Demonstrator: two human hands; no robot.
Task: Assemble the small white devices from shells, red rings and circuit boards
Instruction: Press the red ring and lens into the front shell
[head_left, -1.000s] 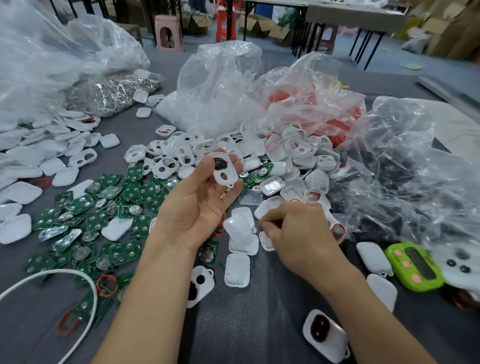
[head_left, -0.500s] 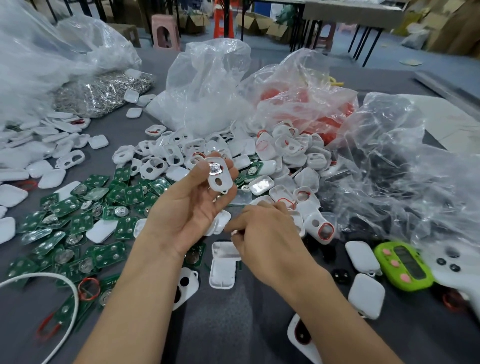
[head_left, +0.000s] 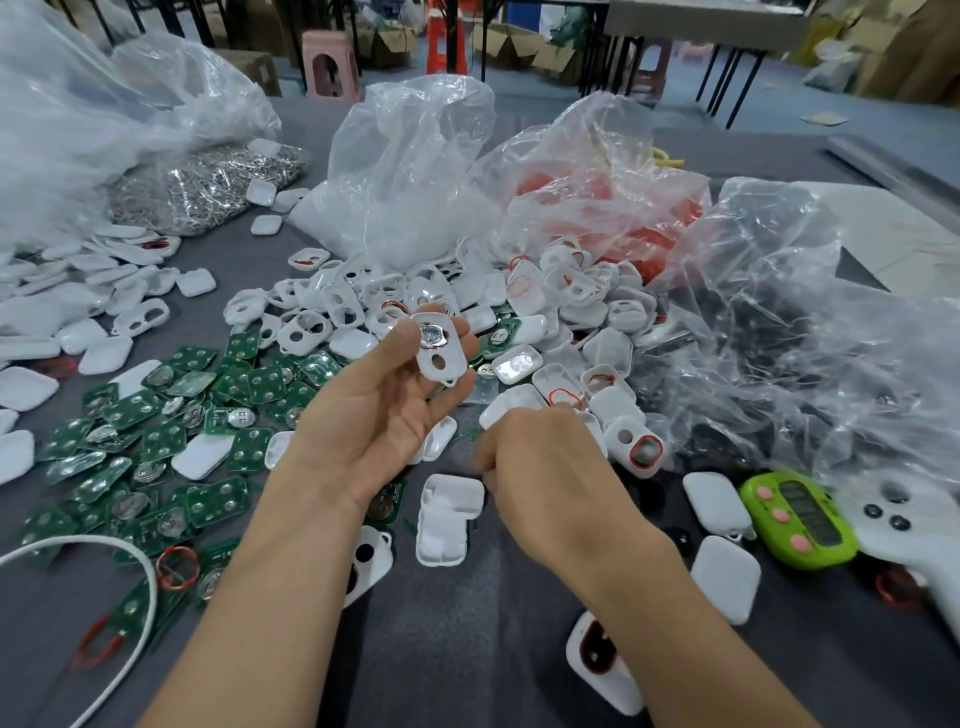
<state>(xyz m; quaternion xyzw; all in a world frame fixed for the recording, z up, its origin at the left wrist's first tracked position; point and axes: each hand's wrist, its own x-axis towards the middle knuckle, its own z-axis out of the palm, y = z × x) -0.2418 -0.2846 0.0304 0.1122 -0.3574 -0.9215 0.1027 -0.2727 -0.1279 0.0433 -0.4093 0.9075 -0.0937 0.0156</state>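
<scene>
My left hand (head_left: 384, 410), palm up, pinches a white shell (head_left: 439, 353) between thumb and fingers; a shiny metal disc shows in the shell's large hole. My right hand (head_left: 550, 478) is low over the table with its fingers curled down among white shells beside an empty white shell (head_left: 444, 519); what it holds is hidden. A heap of white shells (head_left: 467, 306) lies beyond both hands, some with red rings inside. Green circuit boards (head_left: 156, 441) cover the table at the left.
Clear plastic bags stand behind: one with white parts (head_left: 405, 171), one with red rings (head_left: 602, 192), a crumpled one (head_left: 810, 332) at the right. A green device (head_left: 795, 519) and a white cord (head_left: 135, 582) lie near the front.
My right hand drew back toward me from the shell heap and pulled in closer under my left hand. My left hand turned the held shell, so the metal disc now shows.
</scene>
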